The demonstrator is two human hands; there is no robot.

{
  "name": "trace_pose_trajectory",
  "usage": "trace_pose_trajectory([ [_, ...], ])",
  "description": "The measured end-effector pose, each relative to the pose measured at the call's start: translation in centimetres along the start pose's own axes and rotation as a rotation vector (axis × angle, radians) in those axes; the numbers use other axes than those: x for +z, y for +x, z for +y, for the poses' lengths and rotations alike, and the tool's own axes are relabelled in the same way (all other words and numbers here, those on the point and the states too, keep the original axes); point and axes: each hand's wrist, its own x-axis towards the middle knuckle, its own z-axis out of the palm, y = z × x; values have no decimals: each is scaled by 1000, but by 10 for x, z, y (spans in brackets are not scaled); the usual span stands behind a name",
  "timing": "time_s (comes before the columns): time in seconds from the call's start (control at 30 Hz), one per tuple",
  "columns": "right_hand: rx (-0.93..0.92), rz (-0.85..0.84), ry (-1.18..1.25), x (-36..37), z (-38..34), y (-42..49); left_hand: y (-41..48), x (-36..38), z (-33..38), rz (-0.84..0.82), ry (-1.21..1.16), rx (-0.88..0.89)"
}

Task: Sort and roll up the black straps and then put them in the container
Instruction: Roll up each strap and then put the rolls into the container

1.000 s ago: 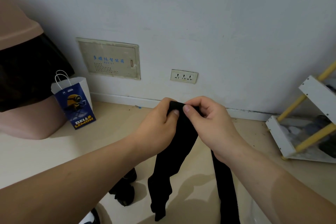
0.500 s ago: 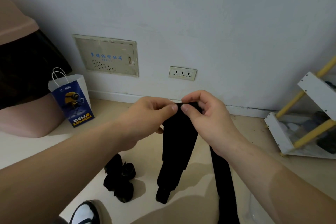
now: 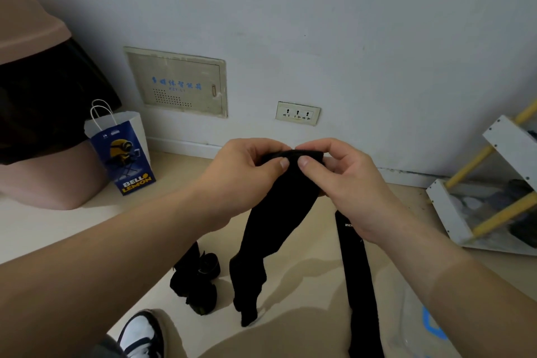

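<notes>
Left hand (image 3: pixel 247 166) and right hand (image 3: pixel 343 180) are meeting in mid-air above the floor (image 3: pixel 58 227), well in from its far edge along the wall. Both are clamping the top of a black strap (image 3: pixel 279 212), each with thumb in front and curled fingers behind, thumbs almost touching. The strap is showing as wide, matte, soft cloth, folded over into a thick lip at the top. It is hanging down doubled and twisting, its tail ending just above the floor.

A second black strap (image 3: pixel 357 270) is dropping from under the right hand, flat and narrow, with small white lettering near its top.

A pile of rolled straps (image 3: pixel 197 282) is lying on the floor below the left forearm, just beside a white shoe (image 3: pixel 142 331).

Against a second ago, both hands are still pinching the same top edge. The pile, then half hidden by the left forearm, is now sitting in the open, and more of the shoe is showing.
</notes>
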Motion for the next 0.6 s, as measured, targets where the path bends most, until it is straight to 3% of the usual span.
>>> trace_pose_trajectory([
  [0.27, -144, 78, -98, 6, -1, -2, -1, -5, -2, 4, -93, -2],
  [0.47, -219, 98, -243, 5, -9, -5, 1, -12, 0, -155, -284, -143],
  [0.6, -268, 85, -264, 4, -13, -8, 0, -8, -2, -204, -243, -157],
])
